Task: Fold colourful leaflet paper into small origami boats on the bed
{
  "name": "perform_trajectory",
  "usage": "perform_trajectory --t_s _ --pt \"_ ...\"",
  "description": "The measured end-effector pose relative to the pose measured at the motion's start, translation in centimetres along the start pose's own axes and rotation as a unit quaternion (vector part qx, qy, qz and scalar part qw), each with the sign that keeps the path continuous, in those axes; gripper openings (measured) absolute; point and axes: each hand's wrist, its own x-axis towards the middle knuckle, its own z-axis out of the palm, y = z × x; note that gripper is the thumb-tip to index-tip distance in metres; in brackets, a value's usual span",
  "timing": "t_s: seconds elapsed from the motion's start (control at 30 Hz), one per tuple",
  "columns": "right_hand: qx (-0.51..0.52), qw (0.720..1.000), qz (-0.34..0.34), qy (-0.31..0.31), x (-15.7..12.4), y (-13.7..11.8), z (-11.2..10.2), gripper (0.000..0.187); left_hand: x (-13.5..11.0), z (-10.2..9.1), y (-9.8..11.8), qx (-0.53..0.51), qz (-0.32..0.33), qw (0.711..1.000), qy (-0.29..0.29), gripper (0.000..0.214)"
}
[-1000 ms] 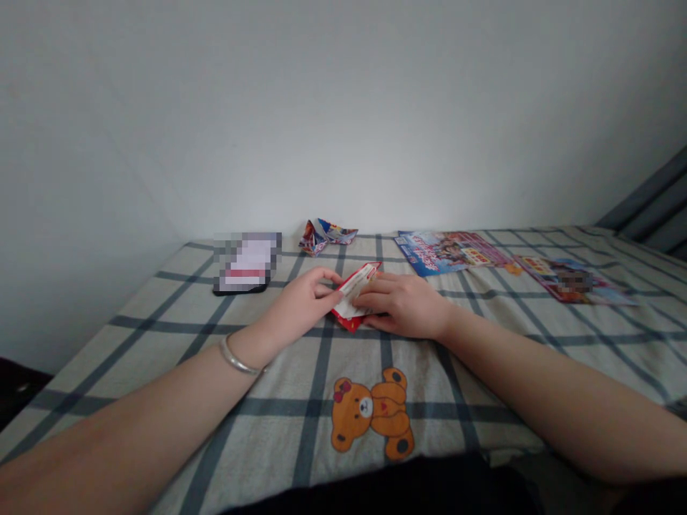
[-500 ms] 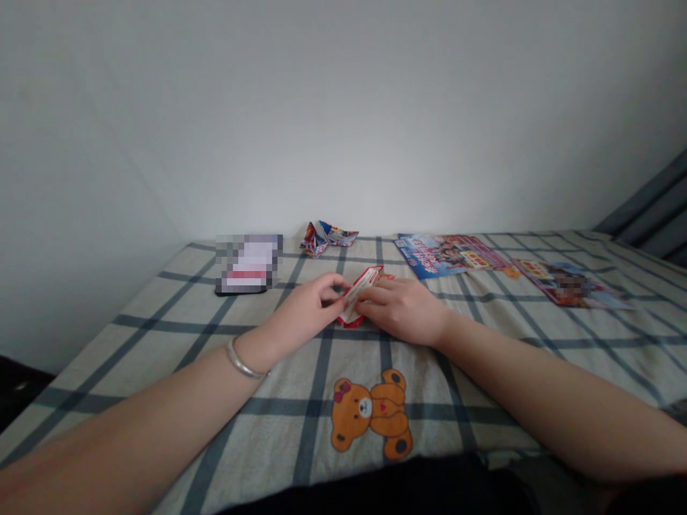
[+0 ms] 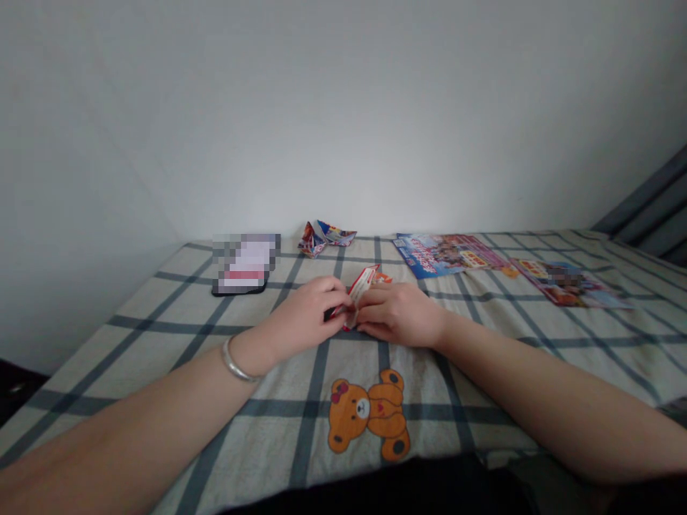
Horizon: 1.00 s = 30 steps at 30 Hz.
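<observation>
A folded piece of printed paper (image 3: 363, 280), white with red edges and some orange print, stands tilted on the checked cloth between my hands. My left hand (image 3: 316, 307), with a silver bangle at the wrist, is closed on its left side, where a dark and red part shows beneath the fingers. Pressed against the right side, my right hand (image 3: 400, 311) has its fingers bent over the paper. The lower part of the paper is mostly hidden by the fingertips of both hands.
A phone (image 3: 247, 263) lies at the back left. Near the wall stands a folded colourful paper shape (image 3: 326, 237). Two printed sheets, a blue-pink one (image 3: 440, 254) and another (image 3: 569, 285), lie to the right. The checked cloth (image 3: 257, 443) bears a printed bear (image 3: 370, 415).
My left hand has closed in on the paper and its fingers now cover more of the left side. The paper's lower part is more hidden. The view has shifted slightly.
</observation>
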Motion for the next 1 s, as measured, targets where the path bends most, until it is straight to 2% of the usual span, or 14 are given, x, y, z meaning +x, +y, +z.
perform_trajectory --t_s 0.13,0.23,0.3,0.6,0.8,1.0 --pt "0.038 0.997 0.057 -0.019 -0.1 0.2 -0.1 0.016 -0.1 -0.4 -0.3 0.044 0.077 0.996 0.015 0.012" --pt "0.064 0.994 0.081 -0.02 -0.2 0.5 -0.3 0.015 0.0 -0.7 -0.3 0.052 0.156 0.986 -0.014 0.016" --pt "0.08 0.993 0.09 -0.017 -0.2 0.6 -0.3 0.014 0.1 -0.8 -0.1 0.045 0.182 0.982 -0.032 0.018" --pt "0.093 0.99 0.104 0.012 0.0 0.8 0.8 0.008 0.0 -1.6 0.1 0.04 0.186 0.98 -0.065 0.022" --pt "0.099 0.99 0.095 0.02 0.2 0.7 0.8 0.006 -0.3 -1.6 0.4 0.026 0.133 0.988 -0.071 0.021" --pt "0.095 0.989 0.11 0.024 0.2 0.9 1.0 0.005 -0.4 -1.4 0.3 0.04 0.125 0.987 -0.089 0.026"
